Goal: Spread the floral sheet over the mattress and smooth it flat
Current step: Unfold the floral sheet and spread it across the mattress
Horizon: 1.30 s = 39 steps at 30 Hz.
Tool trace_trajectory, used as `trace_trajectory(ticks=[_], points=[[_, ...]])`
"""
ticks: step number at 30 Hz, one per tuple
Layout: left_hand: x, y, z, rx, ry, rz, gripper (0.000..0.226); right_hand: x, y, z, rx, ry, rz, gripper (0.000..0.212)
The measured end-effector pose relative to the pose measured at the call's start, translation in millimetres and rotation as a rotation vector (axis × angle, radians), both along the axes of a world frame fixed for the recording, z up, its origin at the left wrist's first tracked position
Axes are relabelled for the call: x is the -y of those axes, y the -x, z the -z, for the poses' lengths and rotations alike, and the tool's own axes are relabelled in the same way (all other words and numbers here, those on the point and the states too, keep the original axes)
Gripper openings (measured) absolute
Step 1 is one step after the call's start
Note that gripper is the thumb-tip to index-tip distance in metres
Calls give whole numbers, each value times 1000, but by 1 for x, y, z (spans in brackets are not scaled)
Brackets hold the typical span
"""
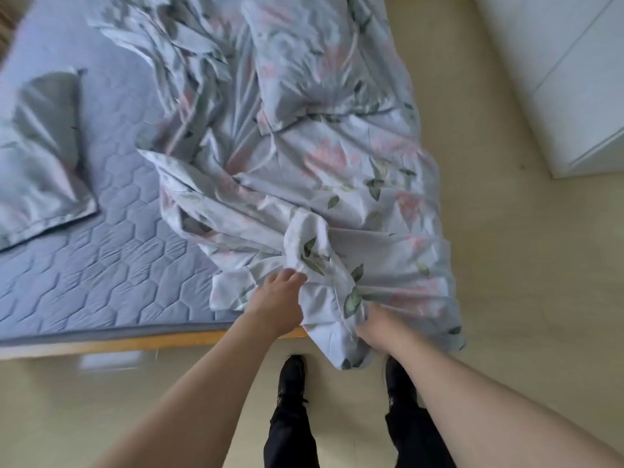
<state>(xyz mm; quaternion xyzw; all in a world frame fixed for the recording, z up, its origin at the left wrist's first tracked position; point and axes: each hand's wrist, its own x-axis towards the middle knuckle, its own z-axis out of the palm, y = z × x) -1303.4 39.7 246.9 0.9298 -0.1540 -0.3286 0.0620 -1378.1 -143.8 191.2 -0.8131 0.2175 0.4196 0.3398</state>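
1. The left hand [278, 300] grips a bunched fold of the pale grey cotton sheet printed with pink flowers and green leaves [320, 157], its fingers curled into the cloth at the near edge of the bed.
2. The right hand [380, 327] clutches the same sheet just beside the left, its fingers buried in a gathered wad that hangs over the bed's edge toward the floor.
3. Both bare forearms reach forward and slightly inward from the bottom of the view, wrists close together.
4. The floral sheet lies crumpled and heavily creased along the right side of the bed, piled in ridges, with its right border draping over the side; it is not spread flat.
5. The blue-grey quilted mattress with a hexagon stitch pattern [101, 275] is bare on its left part, resting on a light wooden bed frame [135, 342].
6. A pillow in a matching grey floral case [40, 157] lies on the mattress at the left.
7. Black shoes and dark trousers stand on the beige floor [523, 282] below the hands; a white cabinet [557, 72] stands at upper right.
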Motion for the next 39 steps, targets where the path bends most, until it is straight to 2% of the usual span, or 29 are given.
trace_trajectory(ticks=[3, 4, 7, 10, 13, 16, 19, 23, 25, 28, 30, 31, 34, 35, 37, 39], points=[[17, -42, 81, 77, -59, 355, 82, -27, -14, 64, -34, -33, 257, 69], [24, -51, 97, 95, -101, 467, 83, -34, -18, 73, -65, -20, 303, 69], [32, -65, 138, 126, -249, 750, 76, -55, -18, 105, -155, 64, 297, 14], [13, -68, 147, 201, -410, 973, 65, -73, -19, 103, -157, 16, 275, 25], [-35, -64, 129, 165, -478, 1075, 49, -93, -6, 67, -174, -62, 203, 21], [-85, -54, 89, -30, -514, 973, 37, -112, 9, 21, -227, -120, 84, 18], [-126, -41, 35, -241, -501, 691, 36, -134, 17, -25, -275, -107, -38, 15], [-173, -13, -26, -362, -381, 392, 37, -163, 16, -76, -263, -111, -150, 23], [-192, -1, -40, -407, -320, 313, 52, -174, 9, -100, -214, -125, -198, 19], [-196, 11, -48, -406, -200, 234, 101, -183, -5, -140, -101, -123, -156, 10], [-191, 18, -53, -342, -141, 222, 108, -188, -13, -159, -42, -137, -96, 12], [-191, 20, -52, -296, -105, 210, 99, -192, -16, -167, -28, -152, -72, 13], [-203, 15, -46, -172, 81, 47, 37, -206, -27, -178, -32, -180, -20, 13], [-208, 10, -45, -160, 140, -56, 23, -210, -29, -178, -36, -176, -18, 14], [-232, -5, -54, -112, 253, -269, 10, -228, -35, -180, -59, -146, -30, 16], [-272, -27, -70, -19, 361, -473, 16, -260, -41, -184, -64, -129, -41, 17]])
